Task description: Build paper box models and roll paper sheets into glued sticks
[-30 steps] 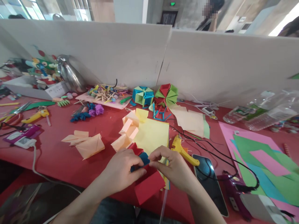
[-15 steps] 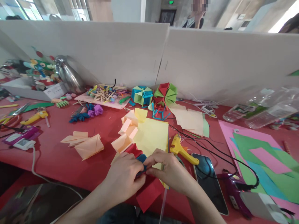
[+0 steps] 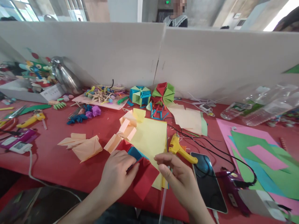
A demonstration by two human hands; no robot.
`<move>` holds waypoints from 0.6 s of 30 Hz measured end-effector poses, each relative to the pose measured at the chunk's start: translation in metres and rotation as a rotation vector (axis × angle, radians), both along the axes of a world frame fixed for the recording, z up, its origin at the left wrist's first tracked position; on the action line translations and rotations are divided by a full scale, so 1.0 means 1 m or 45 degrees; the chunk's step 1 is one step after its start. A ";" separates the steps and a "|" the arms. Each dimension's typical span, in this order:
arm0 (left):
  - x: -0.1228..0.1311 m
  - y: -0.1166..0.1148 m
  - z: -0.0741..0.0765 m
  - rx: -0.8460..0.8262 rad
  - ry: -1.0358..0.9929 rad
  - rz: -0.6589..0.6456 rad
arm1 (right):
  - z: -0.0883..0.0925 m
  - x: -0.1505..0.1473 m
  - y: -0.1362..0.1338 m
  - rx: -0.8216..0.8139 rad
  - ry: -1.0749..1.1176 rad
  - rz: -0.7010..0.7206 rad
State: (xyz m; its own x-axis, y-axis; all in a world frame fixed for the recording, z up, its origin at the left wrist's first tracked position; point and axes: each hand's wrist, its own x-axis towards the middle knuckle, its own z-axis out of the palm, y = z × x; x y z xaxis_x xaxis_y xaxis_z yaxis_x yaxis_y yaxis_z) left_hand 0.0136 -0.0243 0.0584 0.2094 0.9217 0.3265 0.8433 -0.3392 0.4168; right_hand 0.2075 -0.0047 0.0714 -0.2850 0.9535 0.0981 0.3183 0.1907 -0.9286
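At lower centre of the frame, a folded red-and-blue paper strip (image 3: 146,175) is pinched between the thumb and fingers of the left hand (image 3: 118,174); the right hand (image 3: 179,177) is seen just beside it, its grip spread and empty; the folds could be crushed by too tight a pinch, or a weak join pulled apart; a yellow glue gun (image 3: 181,151) on the red table (image 3: 51,158) could be knocked by the right hand; upper left, a pale box (image 3: 25,95) is filled with craft pieces (image 3: 40,81).
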 end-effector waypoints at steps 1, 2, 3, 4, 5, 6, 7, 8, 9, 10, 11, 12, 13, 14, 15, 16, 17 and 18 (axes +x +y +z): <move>0.000 0.000 -0.001 0.007 -0.010 -0.001 | -0.001 -0.002 -0.003 -0.008 -0.006 0.004; 0.000 0.000 -0.001 0.009 -0.019 -0.002 | -0.002 -0.003 -0.005 -0.017 -0.005 0.010; 0.000 -0.001 -0.002 0.006 -0.024 -0.004 | -0.003 -0.005 -0.006 -0.026 0.000 0.017; 0.000 -0.001 -0.002 -0.001 -0.026 -0.006 | -0.003 -0.006 -0.007 -0.032 0.004 0.025; 0.000 -0.001 -0.003 -0.011 -0.026 -0.007 | -0.004 -0.007 -0.008 -0.030 0.006 0.034; 0.000 -0.002 -0.004 -0.028 -0.027 -0.008 | -0.004 -0.009 -0.008 -0.019 0.005 0.042; 0.000 -0.002 -0.004 -0.048 -0.028 -0.012 | -0.004 -0.009 -0.008 -0.003 0.002 0.049; 0.000 -0.003 -0.005 -0.069 -0.036 -0.014 | -0.004 -0.010 -0.009 0.015 -0.001 0.053; 0.000 -0.003 -0.005 -0.092 -0.055 -0.009 | -0.004 -0.011 -0.009 0.030 0.001 0.054; -0.001 -0.003 -0.004 -0.124 -0.091 0.007 | -0.004 -0.011 -0.009 0.045 0.011 0.050; -0.001 -0.002 -0.002 -0.172 -0.151 0.030 | -0.005 -0.010 -0.009 0.057 0.028 0.040; -0.003 -0.002 0.000 -0.235 -0.245 0.055 | -0.005 -0.009 -0.009 0.063 0.049 0.021; -0.005 -0.001 0.003 -0.312 -0.376 0.069 | -0.007 -0.008 -0.009 0.068 0.073 -0.009; -0.007 0.000 0.006 -0.397 -0.548 0.073 | -0.008 -0.006 -0.009 0.070 0.097 -0.047; -0.010 0.001 0.009 -0.485 -0.755 0.058 | -0.009 -0.004 -0.009 0.071 0.118 -0.088; -0.014 0.002 0.011 -0.562 -0.979 0.030 | -0.010 -0.003 -0.008 0.069 0.134 -0.126; -0.018 0.003 0.011 -0.614 -1.204 0.006 | -0.011 -0.001 -0.008 0.065 0.144 -0.158; -0.023 0.004 0.011 -0.634 -1.412 -0.003 | -0.012 0.000 -0.008 0.061 0.151 -0.180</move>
State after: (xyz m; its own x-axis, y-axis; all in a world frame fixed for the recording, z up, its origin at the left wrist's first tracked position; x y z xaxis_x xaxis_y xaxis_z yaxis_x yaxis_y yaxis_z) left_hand -0.0098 -0.0207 0.0690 0.0429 0.9973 -0.0604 -0.0543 0.0627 0.9966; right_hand 0.2071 -0.0126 0.0598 -0.1323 0.9767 0.1690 0.2341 0.1964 -0.9522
